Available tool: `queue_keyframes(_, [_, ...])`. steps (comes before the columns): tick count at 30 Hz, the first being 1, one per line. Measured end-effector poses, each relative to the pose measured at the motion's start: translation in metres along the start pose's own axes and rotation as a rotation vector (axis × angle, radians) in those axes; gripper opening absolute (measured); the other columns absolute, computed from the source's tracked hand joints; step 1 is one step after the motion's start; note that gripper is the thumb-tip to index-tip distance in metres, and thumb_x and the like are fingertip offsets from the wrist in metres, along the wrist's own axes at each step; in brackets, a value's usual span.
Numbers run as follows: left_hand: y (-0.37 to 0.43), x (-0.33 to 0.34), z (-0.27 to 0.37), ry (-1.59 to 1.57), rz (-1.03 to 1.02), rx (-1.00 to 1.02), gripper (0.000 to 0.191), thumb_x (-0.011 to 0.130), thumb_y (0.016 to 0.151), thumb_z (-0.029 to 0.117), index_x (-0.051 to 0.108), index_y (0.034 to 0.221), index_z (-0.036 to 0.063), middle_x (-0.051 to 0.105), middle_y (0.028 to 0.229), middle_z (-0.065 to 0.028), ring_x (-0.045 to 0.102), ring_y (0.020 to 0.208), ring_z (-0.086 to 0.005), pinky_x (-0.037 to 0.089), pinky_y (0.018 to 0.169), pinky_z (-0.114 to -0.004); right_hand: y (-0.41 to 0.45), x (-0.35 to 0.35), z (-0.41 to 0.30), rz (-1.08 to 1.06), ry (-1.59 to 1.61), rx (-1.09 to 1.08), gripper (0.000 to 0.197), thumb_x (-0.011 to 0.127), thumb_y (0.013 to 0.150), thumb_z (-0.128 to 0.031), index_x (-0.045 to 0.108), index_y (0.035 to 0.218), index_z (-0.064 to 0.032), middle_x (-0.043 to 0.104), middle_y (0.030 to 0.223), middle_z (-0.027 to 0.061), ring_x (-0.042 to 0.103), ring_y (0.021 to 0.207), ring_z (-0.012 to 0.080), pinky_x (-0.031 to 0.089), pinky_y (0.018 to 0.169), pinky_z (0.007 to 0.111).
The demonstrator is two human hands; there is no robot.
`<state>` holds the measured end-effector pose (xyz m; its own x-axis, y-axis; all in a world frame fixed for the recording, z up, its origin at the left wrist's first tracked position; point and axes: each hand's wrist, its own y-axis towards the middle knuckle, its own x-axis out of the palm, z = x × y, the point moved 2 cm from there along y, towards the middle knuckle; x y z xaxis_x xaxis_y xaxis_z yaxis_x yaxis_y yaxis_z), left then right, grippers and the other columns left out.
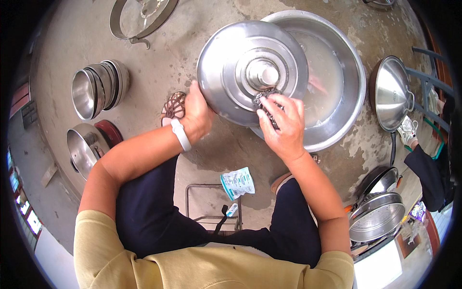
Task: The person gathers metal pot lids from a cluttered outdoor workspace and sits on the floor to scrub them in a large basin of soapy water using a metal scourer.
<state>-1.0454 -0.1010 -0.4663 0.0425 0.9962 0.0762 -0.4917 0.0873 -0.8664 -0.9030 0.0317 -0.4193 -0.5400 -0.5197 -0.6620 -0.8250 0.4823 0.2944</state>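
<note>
My left hand point(199, 112) grips the left rim of a large round metal pot lid point(224, 68), its fingers hidden beneath. The lid is tilted with its knob side up and overlaps the left part of a wide metal basin point(352, 90). Pressed to the lid just below the knob point(270, 76) is a steel wool scourer point(269, 103), held in the fingers of my right hand point(285, 128). Cloudy water point(325, 101) stands in the basin, with something pinkish in it that I cannot make out.
Nested metal bowls point(83, 94) and a metal pot point(80, 144) stand at left. A metal ring frame point(124, 36) lies at the top left. A lidded wok point(391, 94) and a steamer tray point(379, 216) are at right, near a person's leg point(426, 177). A printed packet point(238, 183) lies between my knees.
</note>
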Motion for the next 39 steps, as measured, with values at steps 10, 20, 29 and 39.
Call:
queue_keyframes(10, [0.033, 0.022, 0.074, 0.464, -0.346, 0.056, 0.039, 0.034, 0.095, 0.041, 0.053, 0.103, 0.0075, 0.057, 0.09, -0.0071, 0.054, 0.083, -0.0179, 0.043, 0.078, -0.033, 0.007, -0.012, 0.04, -0.007, -0.063, -0.083, 0.023, 0.07, 0.065, -0.001, 0.064, 0.086, -0.0089, 0.062, 0.091, 0.0035, 0.054, 0.081, 0.024, 0.043, 0.076, 0.034])
queue_keyframes(20, [0.025, 0.052, 0.071, 0.178, -0.337, 0.365, 0.035, 0.047, 0.092, 0.034, 0.057, 0.095, -0.0001, 0.06, 0.09, -0.0067, 0.055, 0.081, -0.0145, 0.044, 0.074, -0.029, 0.021, 0.013, 0.024, -0.01, 0.025, -0.173, 0.02, 0.068, 0.069, 0.0, 0.063, 0.087, -0.0068, 0.061, 0.094, 0.0059, 0.054, 0.086, 0.0239, 0.042, 0.08, 0.035])
queue_keyframes(29, [-0.013, -0.012, 0.014, 0.327, -0.379, -0.087, 0.042, 0.031, 0.091, 0.031, 0.05, 0.112, 0.0004, 0.058, 0.109, -0.0117, 0.055, 0.098, -0.0223, 0.045, 0.083, -0.037, 0.013, -0.005, 0.05, 0.161, -0.001, 0.107, 0.018, 0.069, 0.071, -0.004, 0.063, 0.087, -0.0069, 0.061, 0.091, 0.0073, 0.054, 0.085, 0.0252, 0.043, 0.077, 0.034])
queue_keyframes(39, [0.013, 0.048, 0.101, 0.561, -0.219, 0.308, 0.032, 0.035, 0.082, 0.003, 0.054, 0.109, 0.0001, 0.057, 0.088, -0.0075, 0.053, 0.077, -0.0142, 0.046, 0.067, -0.032, 0.032, 0.006, 0.037, 0.137, -0.012, -0.108, 0.022, 0.068, 0.067, 0.001, 0.065, 0.086, -0.0104, 0.059, 0.087, 0.003, 0.051, 0.08, 0.0252, 0.044, 0.071, 0.034])
